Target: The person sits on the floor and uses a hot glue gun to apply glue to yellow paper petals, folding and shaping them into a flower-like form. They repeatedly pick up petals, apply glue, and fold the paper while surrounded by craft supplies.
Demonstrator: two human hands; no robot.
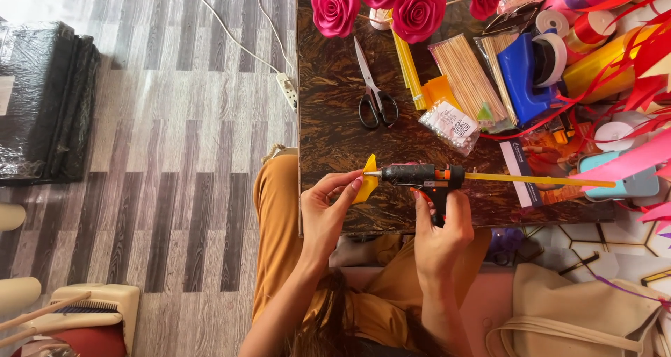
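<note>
The right hand (440, 227) grips a black-and-orange glue gun (423, 176), its nozzle touching a yellow ribbon piece (367, 181) pinched by the left hand (328, 206). Gluing appears underway, though no glue bead is discernible. Beyond the hands lie scissors (374, 95), a clear packet with a white label (451, 126), and bundled wooden skewers (468, 77).

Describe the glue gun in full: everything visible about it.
The glue gun is black, plastic-looking, with orange trim near the rear and an orange trigger. It lies level above the dark marbled table, its metal nozzle pointing left at a folded yellow piece pinched in the left hand. A long yellow glue stick projects from its back toward the right. The right hand grips the handle from below, a finger at the trigger.
</note>
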